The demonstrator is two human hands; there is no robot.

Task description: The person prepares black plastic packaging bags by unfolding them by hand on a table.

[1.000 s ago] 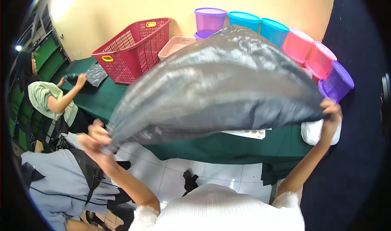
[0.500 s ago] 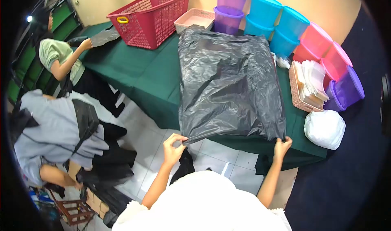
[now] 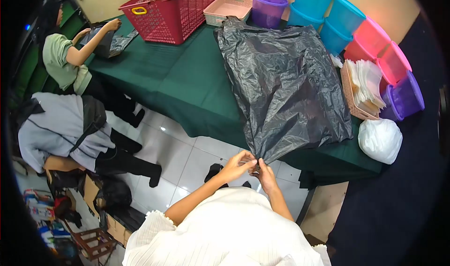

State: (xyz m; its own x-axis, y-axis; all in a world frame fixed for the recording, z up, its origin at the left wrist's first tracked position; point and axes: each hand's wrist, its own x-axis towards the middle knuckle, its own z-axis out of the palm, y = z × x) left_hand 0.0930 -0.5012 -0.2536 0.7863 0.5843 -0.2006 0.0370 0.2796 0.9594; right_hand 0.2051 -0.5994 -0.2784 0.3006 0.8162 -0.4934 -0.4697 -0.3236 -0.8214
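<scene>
A large black plastic bag (image 3: 290, 83) lies over the green-covered table (image 3: 187, 88), its near edge gathered to a point past the table's front edge. My left hand (image 3: 238, 166) pinches that gathered edge from the left. Close against it, my right hand (image 3: 266, 174) is closed on the same bunched plastic. The fingers of both hands nearly touch. What lies under or inside the bag is hidden.
A red basket (image 3: 173, 15), a pink tray (image 3: 228, 9) and several lidded tubs (image 3: 311, 3) line the back. Right of the bag are a basket of packets (image 3: 363, 90) and a white bag (image 3: 380, 140). Two people (image 3: 65, 55) (image 3: 65, 130) are at the left.
My hands have come together from the bag's two near corners, bunching its edge. The far person has raised a dark bag with both hands; the nearer one has bent lower.
</scene>
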